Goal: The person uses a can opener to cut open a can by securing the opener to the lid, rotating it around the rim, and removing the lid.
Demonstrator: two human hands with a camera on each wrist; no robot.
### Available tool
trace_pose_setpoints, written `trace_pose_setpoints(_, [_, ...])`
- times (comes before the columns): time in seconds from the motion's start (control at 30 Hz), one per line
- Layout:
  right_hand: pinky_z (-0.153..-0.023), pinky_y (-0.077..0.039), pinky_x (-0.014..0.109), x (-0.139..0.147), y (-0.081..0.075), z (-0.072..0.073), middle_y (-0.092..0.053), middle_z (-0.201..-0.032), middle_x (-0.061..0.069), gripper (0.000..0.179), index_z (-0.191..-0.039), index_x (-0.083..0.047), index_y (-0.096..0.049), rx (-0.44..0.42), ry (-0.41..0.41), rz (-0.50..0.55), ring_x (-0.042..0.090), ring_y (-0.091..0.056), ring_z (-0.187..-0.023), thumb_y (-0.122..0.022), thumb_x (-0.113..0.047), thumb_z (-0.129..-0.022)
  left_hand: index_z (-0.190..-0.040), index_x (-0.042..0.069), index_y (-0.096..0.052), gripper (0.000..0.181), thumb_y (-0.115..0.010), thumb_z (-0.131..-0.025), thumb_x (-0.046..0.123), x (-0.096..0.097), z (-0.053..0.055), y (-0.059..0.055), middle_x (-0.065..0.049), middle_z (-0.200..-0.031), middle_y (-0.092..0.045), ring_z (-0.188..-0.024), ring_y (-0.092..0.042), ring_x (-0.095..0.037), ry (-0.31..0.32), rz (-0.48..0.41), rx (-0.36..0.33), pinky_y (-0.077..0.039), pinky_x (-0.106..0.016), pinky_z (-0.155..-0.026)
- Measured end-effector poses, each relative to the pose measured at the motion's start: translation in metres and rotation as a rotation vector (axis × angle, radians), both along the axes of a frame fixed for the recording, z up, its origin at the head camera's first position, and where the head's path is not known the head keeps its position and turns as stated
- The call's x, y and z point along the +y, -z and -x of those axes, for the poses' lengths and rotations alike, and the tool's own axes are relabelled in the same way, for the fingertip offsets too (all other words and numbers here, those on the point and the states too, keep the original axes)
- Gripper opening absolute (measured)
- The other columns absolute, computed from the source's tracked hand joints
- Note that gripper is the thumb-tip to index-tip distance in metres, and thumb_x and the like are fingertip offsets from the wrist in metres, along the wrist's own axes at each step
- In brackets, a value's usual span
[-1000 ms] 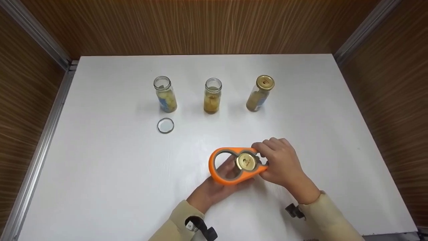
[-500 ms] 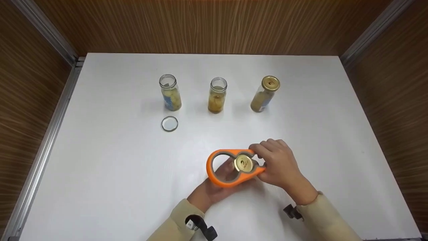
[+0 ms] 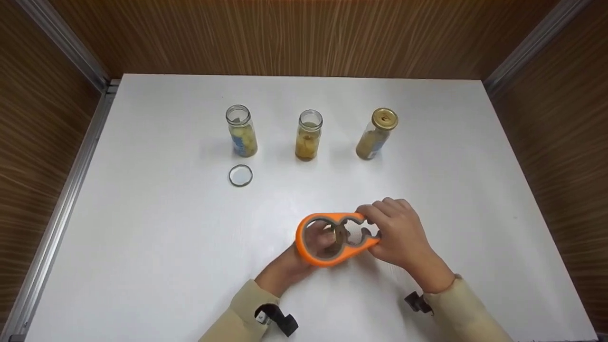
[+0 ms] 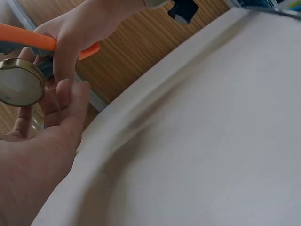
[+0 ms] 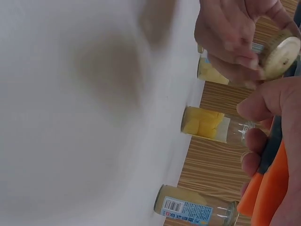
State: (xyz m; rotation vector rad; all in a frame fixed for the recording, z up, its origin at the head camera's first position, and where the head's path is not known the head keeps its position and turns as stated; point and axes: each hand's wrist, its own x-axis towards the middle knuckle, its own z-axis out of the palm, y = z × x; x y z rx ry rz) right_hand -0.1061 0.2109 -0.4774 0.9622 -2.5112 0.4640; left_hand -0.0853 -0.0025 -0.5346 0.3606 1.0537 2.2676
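Note:
My right hand [image 3: 401, 230] grips the handle end of an orange jar opener [image 3: 304, 235] with grey inner edges. Below the opener, my left hand [image 3: 289, 266] holds a gold jar lid [image 4: 21, 82] between its fingers. In the head view the lid is mostly hidden behind the opener; the left wrist view shows its pale inside, and the right wrist view its gold outside. The opener's smaller opening has nothing in it. At the back stand an open jar [image 3: 244, 140] of pale pieces, an open jar [image 3: 307, 142] of yellow pieces and a gold-lidded jar [image 3: 373, 137].
A second lid [image 3: 241, 175] lies inside up on the white table [image 3: 142, 228], in front of the left jar. Brown wood-grain panels [image 3: 304, 38] close in the back and both sides. Black straps [image 3: 275, 318] with small cameras sit on both sleeves.
The gold lid has come out of the opener's smaller opening and is now below it in my left hand, which has shifted slightly left. My right hand keeps its grip on the opener.

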Motion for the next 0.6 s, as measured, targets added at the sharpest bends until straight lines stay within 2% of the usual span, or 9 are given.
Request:
trace_pose_setpoints(0.07, [-0.063, -0.040, 0.034, 0.001, 0.000, 0.001, -0.058, -0.069, -0.006, 0.035, -0.096, -0.020, -0.066, -0.021, 0.009, 0.000, 0.013, -0.047, -0.065, -0.071, -0.009, -0.063, -0.136, 0.005, -0.058, 0.052, -0.067, -0.088, 0.023, -0.010, 0.004, -0.001, -0.019, -0.126, -0.064, -0.107, -0.065, -0.024, -0.051, 0.085, 0.076, -0.052, -0.031, -0.092])
trace_pose_setpoints(0.1, [-0.063, -0.041, 0.035, 0.002, 0.000, 0.001, -0.058, -0.070, -0.005, 0.035, -0.096, -0.019, -0.066, -0.025, 0.010, 0.000, 0.014, -0.047, -0.065, -0.072, -0.008, -0.063, -0.134, 0.004, -0.058, 0.049, -0.069, -0.088, 0.019, -0.016, 0.006, -0.003, -0.020, -0.122, -0.065, -0.104, -0.067, -0.026, -0.071, 0.119, 0.081, -0.053, -0.033, -0.092])
trace_pose_setpoints(0.17, [-0.064, -0.041, 0.035, 0.003, 0.000, 0.001, -0.058, -0.070, -0.005, 0.035, -0.096, -0.019, -0.066, -0.039, 0.021, -0.006, 0.014, -0.048, -0.066, -0.072, -0.008, -0.064, -0.134, 0.006, -0.056, 0.047, -0.071, -0.091, 0.016, -0.030, 0.009, -0.006, -0.015, -0.124, -0.063, -0.107, -0.068, -0.026, -0.107, 0.257, 0.121, -0.054, -0.035, -0.094])
trace_pose_setpoints(0.27, [-0.064, -0.041, 0.034, 0.005, 0.001, 0.001, -0.057, -0.070, -0.006, 0.034, -0.096, -0.019, -0.066, -0.031, 0.025, -0.016, 0.013, -0.047, -0.066, -0.072, -0.010, -0.064, -0.137, 0.010, -0.054, 0.053, -0.075, -0.089, 0.012, -0.046, 0.017, -0.010, -0.009, -0.129, -0.057, -0.110, -0.067, -0.024, -0.152, 0.464, 0.180, -0.054, -0.035, -0.095])
trace_pose_setpoints(0.37, [-0.063, -0.040, 0.034, 0.009, 0.003, 0.001, -0.056, -0.069, -0.007, 0.033, -0.095, -0.018, -0.066, -0.019, 0.024, -0.008, 0.012, -0.045, -0.065, -0.070, -0.009, -0.063, -0.139, 0.012, -0.055, 0.057, -0.079, -0.087, 0.014, -0.056, 0.025, -0.014, -0.007, -0.131, -0.051, -0.110, -0.065, -0.022, -0.192, 0.654, 0.307, -0.054, -0.032, -0.094])
trace_pose_setpoints(0.53, [-0.062, -0.038, 0.033, 0.016, 0.005, 0.001, -0.056, -0.069, -0.007, 0.033, -0.095, -0.017, -0.066, -0.028, 0.048, -0.011, 0.013, -0.045, -0.065, -0.070, -0.007, -0.064, -0.133, 0.021, -0.062, 0.055, -0.083, -0.083, 0.025, -0.062, 0.037, -0.020, 0.000, -0.119, -0.052, -0.097, -0.059, -0.015, -0.280, 0.926, 0.520, -0.056, -0.027, -0.082])
trace_pose_setpoints(0.6, [-0.062, -0.039, 0.033, 0.018, 0.007, 0.000, -0.057, -0.069, -0.007, 0.033, -0.096, -0.017, -0.067, -0.042, 0.062, -0.025, 0.013, -0.046, -0.065, -0.072, -0.009, -0.065, -0.130, 0.023, -0.064, 0.051, -0.082, -0.083, 0.031, -0.062, 0.042, -0.021, 0.002, -0.114, -0.051, -0.095, -0.056, -0.013, -0.301, 1.022, 0.595, -0.054, -0.026, -0.082])
